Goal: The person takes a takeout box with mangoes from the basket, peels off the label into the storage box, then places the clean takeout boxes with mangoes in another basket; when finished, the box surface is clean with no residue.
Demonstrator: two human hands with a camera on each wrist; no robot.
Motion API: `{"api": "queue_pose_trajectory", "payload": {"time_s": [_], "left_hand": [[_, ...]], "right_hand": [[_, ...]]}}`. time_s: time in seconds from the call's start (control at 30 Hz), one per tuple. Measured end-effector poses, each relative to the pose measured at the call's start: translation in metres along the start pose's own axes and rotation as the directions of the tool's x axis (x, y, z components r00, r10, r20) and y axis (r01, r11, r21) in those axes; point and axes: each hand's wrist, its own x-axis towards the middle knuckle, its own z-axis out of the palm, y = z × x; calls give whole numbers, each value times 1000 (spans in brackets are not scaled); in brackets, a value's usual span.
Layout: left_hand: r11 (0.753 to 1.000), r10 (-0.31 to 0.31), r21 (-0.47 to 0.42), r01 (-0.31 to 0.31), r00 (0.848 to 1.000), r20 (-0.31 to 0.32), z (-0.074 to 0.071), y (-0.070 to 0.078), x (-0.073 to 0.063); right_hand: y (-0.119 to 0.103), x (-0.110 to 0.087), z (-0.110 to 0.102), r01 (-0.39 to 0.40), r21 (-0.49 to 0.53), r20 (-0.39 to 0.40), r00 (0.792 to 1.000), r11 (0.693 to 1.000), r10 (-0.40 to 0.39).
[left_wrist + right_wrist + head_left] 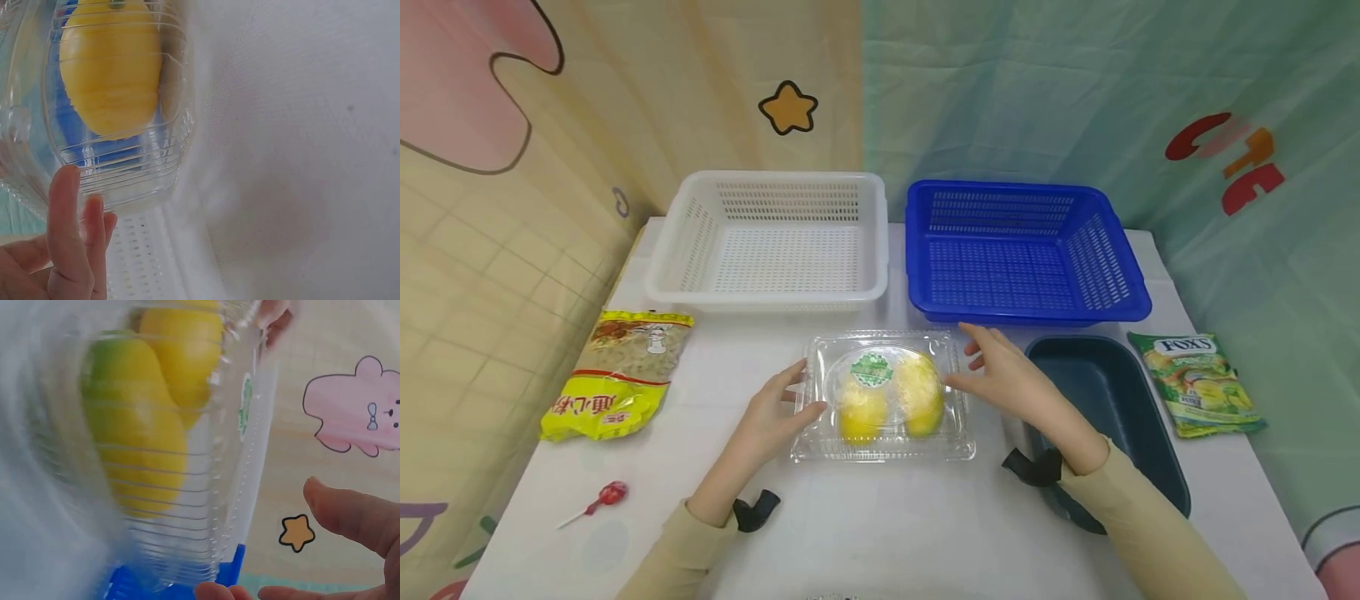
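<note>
Head view: L hand (775, 410) & R hand (1011, 377), fingers spread, contact unclear, flank clear box (891, 452) w/ 2 yellow fruits (919, 400) on worktop (865, 533). Uneven pinch could flex thin plastic, prob. popping box open & spilling fruits. Beyond: white basket (767, 297), blue basket (1030, 315).

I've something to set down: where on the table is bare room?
Bare patches: in front of the clear box, between the forearms, and between the yellow bag and the left hand. It's crowded at right, around the dark tray and green packet, and behind, with the white basket and blue basket.
</note>
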Motion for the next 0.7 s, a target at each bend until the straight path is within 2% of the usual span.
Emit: {"api": "queue_pose_trajectory", "payload": {"time_s": [0.07,0.17,0.3,0.4,0.57,0.7], "left_hand": [[1000,-3,0,3,1000,-1,0,0,0],[1000,-4,1,4,1000,-7,0,-1,0],[1000,-5,-4,5,1000,-10,2,-2,0],[1000,-4,-17,4,1000,-3,2,-3,1],[999,-8,-36,8,1000,6,2,-2,3],[999,-13,-35,13,1000,7,1,-2,3]], "right_hand": [[-12,7,-3,42,-27,-29,999,999,-43],[-32,21,-4,103,-62,-23,994,993,-104],[-54,41,2,214,-134,51,977,968,-209],[-66,55,8,274,-197,135,959,941,-251],[-79,69,19,321,-280,268,931,905,-247],[-85,75,26,330,-324,315,921,886,-228]]}}
